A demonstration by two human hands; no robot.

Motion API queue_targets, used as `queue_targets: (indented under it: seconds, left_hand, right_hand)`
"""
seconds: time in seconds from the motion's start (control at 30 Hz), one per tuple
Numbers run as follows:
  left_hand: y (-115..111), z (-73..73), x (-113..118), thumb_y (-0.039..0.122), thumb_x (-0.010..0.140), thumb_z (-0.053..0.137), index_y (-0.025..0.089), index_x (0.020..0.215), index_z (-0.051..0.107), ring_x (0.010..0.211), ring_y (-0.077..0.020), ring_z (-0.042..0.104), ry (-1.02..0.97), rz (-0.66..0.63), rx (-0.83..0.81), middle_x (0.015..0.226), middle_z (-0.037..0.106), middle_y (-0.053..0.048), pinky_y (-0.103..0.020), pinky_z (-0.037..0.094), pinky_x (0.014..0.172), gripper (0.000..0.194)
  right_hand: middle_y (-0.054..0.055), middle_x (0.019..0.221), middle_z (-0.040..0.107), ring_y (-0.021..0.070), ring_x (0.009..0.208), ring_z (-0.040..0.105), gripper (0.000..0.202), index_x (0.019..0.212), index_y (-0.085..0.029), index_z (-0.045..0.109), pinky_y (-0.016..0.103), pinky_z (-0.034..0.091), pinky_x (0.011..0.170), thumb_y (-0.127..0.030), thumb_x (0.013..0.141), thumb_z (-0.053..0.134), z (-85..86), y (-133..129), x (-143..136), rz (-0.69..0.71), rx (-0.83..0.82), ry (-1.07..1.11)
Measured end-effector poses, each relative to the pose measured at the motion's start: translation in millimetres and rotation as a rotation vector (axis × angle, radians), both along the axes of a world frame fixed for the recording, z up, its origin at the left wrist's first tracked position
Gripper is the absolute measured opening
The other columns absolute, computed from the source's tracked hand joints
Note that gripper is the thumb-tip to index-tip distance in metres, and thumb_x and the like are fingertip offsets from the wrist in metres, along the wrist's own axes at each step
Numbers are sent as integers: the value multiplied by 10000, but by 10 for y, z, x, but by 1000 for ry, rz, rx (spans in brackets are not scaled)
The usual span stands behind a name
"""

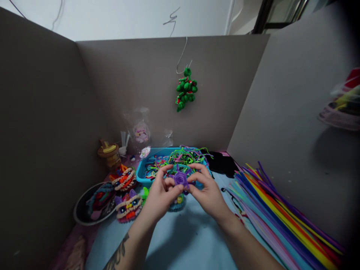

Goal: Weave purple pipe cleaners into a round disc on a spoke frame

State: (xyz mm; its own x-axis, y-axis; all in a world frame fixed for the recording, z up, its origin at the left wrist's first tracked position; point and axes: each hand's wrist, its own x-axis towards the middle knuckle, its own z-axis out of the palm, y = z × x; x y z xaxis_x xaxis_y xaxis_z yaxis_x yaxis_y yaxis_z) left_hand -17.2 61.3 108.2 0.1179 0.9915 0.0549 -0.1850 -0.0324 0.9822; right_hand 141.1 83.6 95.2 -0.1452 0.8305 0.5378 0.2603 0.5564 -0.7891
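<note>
Head camera: two bare hands meet above a pale blue cloth (165, 245), holding a small purple chenille-stem coil (180, 179) between them. The left hand (161, 190) pinches its left edge between thumb and fingers; the right hand (207, 188) grips its right edge the same way. Behind them, a bright blue tray (144, 182) holds a tangle of colourful stem offcuts (187, 154). Left of the hands sit two fuzzy lion-like heads (129, 206), beside a round metal bowl (80, 222). To the right lies a fanned rainbow bundle of long chenille stems (284, 210). A green-and-red fuzzy ornament (186, 90) hangs from a wire hook (183, 52) on the grey partition (135, 75).
</note>
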Motion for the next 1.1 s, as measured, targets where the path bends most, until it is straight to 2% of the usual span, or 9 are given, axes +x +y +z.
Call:
queue_targets:
  seconds: [0.2, 0.3, 0.4, 0.6, 0.8, 0.97, 1.1]
  left_hand:
    - [-60, 14, 0, 282, 770, 641, 213, 1291, 298, 520, -75, 423, 240, 59, 144, 642, 474, 83, -201, 312, 521, 627]
    - [-73, 5, 17, 271, 787, 618, 209, 1311, 291, 532, -81, 415, 304, 68, 202, 645, 467, 81, -203, 311, 531, 620]
    - [-70, -3, 35, 271, 786, 614, 195, 1311, 289, 523, -81, 415, 297, 62, 202, 636, 445, 86, -204, 313, 530, 622]
    - [-49, -6, 1, 285, 777, 626, 217, 1294, 313, 515, -78, 432, 263, 80, 167, 651, 455, 83, -204, 316, 525, 607]
    - [-47, -16, -13, 259, 805, 594, 225, 1286, 309, 537, -82, 449, 316, 31, 185, 679, 464, 71, -207, 317, 518, 560]
    - [-63, -23, 3, 237, 811, 579, 221, 1290, 330, 545, -86, 431, 374, 44, 218, 674, 455, 68, -210, 320, 523, 539]
    - [-41, -24, -8, 257, 797, 595, 217, 1295, 315, 532, -82, 442, 339, 66, 195, 686, 469, 67, -207, 328, 518, 573]
  right_hand:
    - [84, 1144, 529, 276, 1211, 449, 225, 579, -191, 588, 429, 346, 983, -316, 626, 770, -57, 43, -22, 130, -280, 303]
    - [91, 1187, 505, 306, 1234, 422, 312, 527, -182, 558, 455, 340, 987, -370, 562, 805, -75, 42, -48, 136, -387, 463]
    - [93, 1235, 476, 317, 1223, 429, 330, 515, -178, 553, 465, 320, 1006, -375, 535, 817, -81, 26, -76, 105, -406, 516]
    - [117, 1216, 489, 304, 1203, 441, 264, 608, -187, 587, 422, 389, 925, -397, 643, 743, -98, 19, -86, 94, -367, 363]
    - [101, 1175, 495, 273, 1203, 432, 242, 618, -186, 574, 399, 358, 959, -373, 759, 634, -105, 41, -32, 88, -311, 216]
    - [85, 1128, 475, 244, 1136, 461, 234, 631, -187, 559, 392, 355, 972, -359, 786, 592, -109, 23, -42, 24, -246, 114]
    - [80, 1111, 492, 248, 1144, 468, 207, 651, -192, 600, 399, 347, 988, -357, 777, 605, -64, 32, -3, 15, -230, 70]
